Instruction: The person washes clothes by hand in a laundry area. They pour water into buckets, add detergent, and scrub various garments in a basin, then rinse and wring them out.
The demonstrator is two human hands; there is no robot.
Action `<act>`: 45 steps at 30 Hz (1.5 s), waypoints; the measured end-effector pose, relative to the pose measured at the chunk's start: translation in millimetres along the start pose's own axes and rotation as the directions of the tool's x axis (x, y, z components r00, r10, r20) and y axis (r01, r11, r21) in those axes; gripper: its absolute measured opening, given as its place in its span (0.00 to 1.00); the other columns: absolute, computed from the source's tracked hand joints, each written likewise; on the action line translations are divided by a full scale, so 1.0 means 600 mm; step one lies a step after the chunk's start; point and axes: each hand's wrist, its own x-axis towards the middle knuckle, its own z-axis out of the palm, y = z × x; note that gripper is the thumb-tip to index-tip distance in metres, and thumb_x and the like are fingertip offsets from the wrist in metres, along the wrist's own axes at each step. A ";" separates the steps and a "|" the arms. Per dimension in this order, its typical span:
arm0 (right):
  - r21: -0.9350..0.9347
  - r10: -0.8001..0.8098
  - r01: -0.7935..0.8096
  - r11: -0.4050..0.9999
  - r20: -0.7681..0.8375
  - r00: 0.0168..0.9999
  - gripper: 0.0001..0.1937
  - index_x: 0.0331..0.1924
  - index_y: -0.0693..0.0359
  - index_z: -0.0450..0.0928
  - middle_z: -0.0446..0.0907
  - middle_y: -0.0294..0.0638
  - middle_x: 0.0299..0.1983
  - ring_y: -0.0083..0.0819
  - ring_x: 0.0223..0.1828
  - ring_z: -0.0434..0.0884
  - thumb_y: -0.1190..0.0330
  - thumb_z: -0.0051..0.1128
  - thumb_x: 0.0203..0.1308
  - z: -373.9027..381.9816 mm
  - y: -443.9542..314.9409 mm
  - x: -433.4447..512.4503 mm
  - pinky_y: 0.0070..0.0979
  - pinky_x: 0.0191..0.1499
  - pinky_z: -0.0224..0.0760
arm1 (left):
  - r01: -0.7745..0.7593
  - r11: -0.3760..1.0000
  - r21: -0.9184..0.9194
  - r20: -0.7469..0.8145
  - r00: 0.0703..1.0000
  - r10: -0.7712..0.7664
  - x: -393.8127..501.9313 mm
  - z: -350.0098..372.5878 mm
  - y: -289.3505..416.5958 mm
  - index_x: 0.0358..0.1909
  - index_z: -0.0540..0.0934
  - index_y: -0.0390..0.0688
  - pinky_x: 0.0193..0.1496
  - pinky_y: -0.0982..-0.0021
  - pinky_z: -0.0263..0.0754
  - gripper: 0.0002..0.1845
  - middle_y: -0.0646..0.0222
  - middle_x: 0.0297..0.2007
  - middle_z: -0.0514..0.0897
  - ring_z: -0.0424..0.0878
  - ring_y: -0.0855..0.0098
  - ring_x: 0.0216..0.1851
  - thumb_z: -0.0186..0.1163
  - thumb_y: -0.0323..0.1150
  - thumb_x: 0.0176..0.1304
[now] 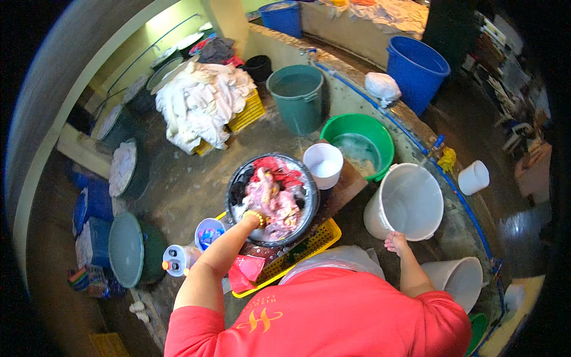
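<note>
A round black basin (313, 214) holds wet red cloth (279, 166), pink patterned cloth (262, 192), dark cloth and white suds. My left hand (255, 219), with a yellow beaded bracelet at the wrist, reaches into it. The fingers are hidden among the suds and laundry, so their grip is unclear. My right hand (395, 242) hangs by the lower rim of a large white bucket (412, 201), fingers loosely bent and nothing visible in them. Whether it touches the bucket is unclear. A small white pail (323, 166) stands just beyond the basin.
Under the basin are a brown board (345, 189) and a yellow crate (328, 234). A green tub (386, 134) of cloudy water and a dark green bin (296, 105) stand ahead. White laundry (200, 98) is heaped far left. A two-capped container (178, 259) sits by my left arm.
</note>
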 end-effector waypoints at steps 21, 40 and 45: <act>0.236 0.244 -0.196 0.952 -0.196 0.950 0.04 0.35 0.57 0.73 0.79 0.43 0.28 0.37 0.26 0.80 0.68 0.52 0.56 -0.155 0.302 -0.104 0.38 0.30 0.76 | -0.061 0.996 0.069 0.275 0.961 0.040 0.034 0.031 -0.032 0.44 0.82 0.48 0.50 0.62 0.73 0.18 0.63 0.45 0.82 0.80 0.63 0.45 0.56 0.45 0.55; 0.052 -0.015 0.014 0.999 0.019 1.000 0.08 0.36 0.57 0.73 0.78 0.39 0.28 0.28 0.24 0.79 0.65 0.55 0.55 -0.093 0.086 0.001 0.27 0.26 0.73 | 0.083 0.995 -0.049 -0.154 0.984 -0.089 -0.088 -0.205 0.078 0.71 0.41 0.49 0.66 0.43 0.48 0.66 0.44 0.65 0.56 0.54 0.37 0.64 0.69 0.61 0.33; -0.106 0.048 -0.049 0.993 -0.014 0.999 0.05 0.32 0.58 0.74 0.77 0.39 0.24 0.28 0.20 0.77 0.67 0.54 0.54 -0.118 0.100 0.005 0.27 0.23 0.71 | 0.234 0.870 0.434 -0.104 0.972 -0.210 -0.048 -0.138 0.090 0.68 0.55 0.45 0.70 0.49 0.36 0.35 0.62 0.67 0.58 0.49 0.55 0.70 0.46 0.48 0.61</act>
